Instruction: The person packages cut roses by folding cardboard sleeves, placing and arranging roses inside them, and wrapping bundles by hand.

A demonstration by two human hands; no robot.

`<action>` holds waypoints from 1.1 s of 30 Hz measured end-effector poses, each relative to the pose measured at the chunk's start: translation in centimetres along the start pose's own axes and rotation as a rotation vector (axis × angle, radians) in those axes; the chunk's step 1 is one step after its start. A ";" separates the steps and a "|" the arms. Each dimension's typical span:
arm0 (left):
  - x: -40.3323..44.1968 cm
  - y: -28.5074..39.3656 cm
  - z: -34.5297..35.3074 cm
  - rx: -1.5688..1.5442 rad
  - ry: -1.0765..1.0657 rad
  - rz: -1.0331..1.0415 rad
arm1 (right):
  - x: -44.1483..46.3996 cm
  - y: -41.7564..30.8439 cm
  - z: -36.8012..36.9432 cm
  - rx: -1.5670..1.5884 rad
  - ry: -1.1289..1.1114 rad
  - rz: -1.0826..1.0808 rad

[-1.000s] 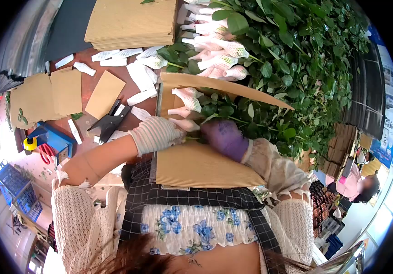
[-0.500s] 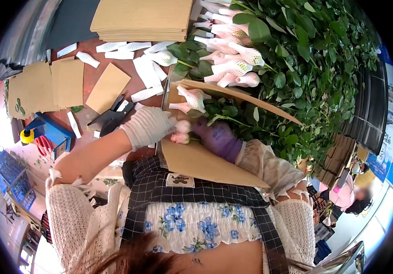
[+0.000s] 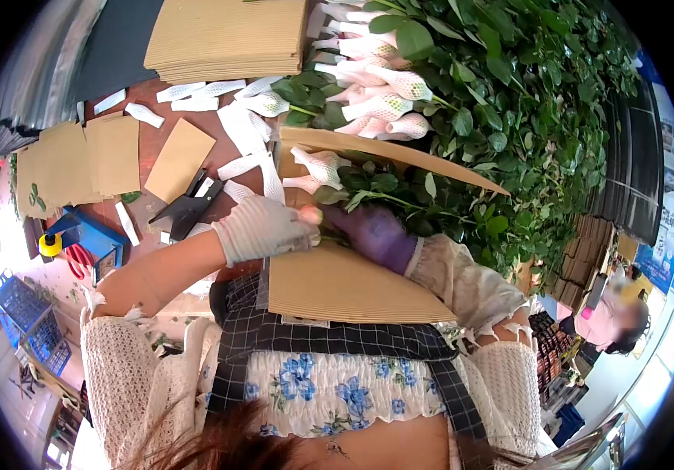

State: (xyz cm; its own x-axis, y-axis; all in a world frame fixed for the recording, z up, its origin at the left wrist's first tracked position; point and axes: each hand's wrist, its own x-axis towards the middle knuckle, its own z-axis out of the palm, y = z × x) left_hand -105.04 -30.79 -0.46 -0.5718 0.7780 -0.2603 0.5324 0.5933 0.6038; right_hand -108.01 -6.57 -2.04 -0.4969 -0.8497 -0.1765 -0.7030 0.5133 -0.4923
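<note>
My left hand (image 3: 265,230), in a whitish knit glove, has its fingers curled at a pale pink rose head (image 3: 311,214) and partly covers the blooms there. My right hand (image 3: 374,236), in a purple glove with a pale sleeve, is closed around the rose stems just behind the heads; its fingertips are partly hidden. Below both hands lies a corrugated cardboard sheet (image 3: 352,286), open like a wrapper, and its other flap (image 3: 399,157) stands up beyond them. Two roses in white foam nets (image 3: 321,167) lie inside against that flap, with leafy stems running right.
A heap of netted roses (image 3: 388,106) and dense foliage (image 3: 525,102) fills the far right. Loose white foam nets (image 3: 239,129), a black stapler-like tool (image 3: 189,205) and cardboard pieces (image 3: 180,160) lie to the left. A cardboard stack (image 3: 227,39) stands at the back.
My left hand has shifted slightly right and nearer my body, now covering more of the rose heads. The lower cardboard flap lies flatter and farther left. The whole view has shifted slightly.
</note>
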 end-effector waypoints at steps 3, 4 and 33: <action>0.6 0.3 0.9 -0.083 0.234 -0.175 | 0.1 -0.7 -0.7 -0.056 -0.127 0.057; 0.8 0.3 0.9 -0.060 0.178 -0.187 | 0.4 -2.0 -2.7 -0.107 -0.178 0.110; -0.6 0.4 1.0 0.028 0.361 -0.394 | 1.6 1.0 0.9 -0.219 0.192 0.100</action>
State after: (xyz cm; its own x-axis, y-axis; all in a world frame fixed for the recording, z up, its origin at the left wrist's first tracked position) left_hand -103.84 -30.81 -0.76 -0.9075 0.3776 -0.1842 0.2477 0.8351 0.4912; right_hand -109.05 -7.47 -3.57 -0.6415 -0.7661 -0.0404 -0.7284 0.6248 -0.2812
